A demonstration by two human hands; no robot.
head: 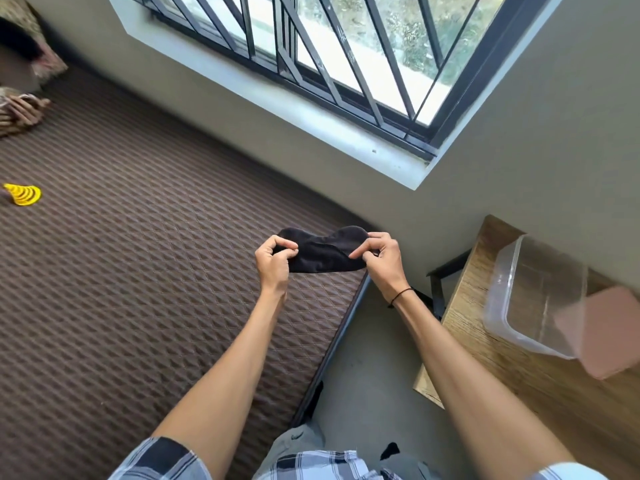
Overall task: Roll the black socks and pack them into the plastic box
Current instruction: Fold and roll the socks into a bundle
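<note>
Both hands are pinching the black socks [320, 252], held stretched out flat in the air: left hand [273, 259] closed on one end, right hand [381, 259] closed on the other. Can't tell if it's a pair laid together or just one sock, it reads as one dark strip. It's hanging over the corner of the bed [138, 271], not resting on anything.

My take on the rolling: start from one end, tuck the first turn tight with the thumbs, and keep the edges lined up so it doesn't cone out. Laying it down on the bed would probably make that easier than doing it mid-air.

The plastic box [533, 296] sits open on the worktop [491, 368] off to the right, well apart from the hands, looks empty. Something pinkish and blurry right beside it, can't say what.
</note>
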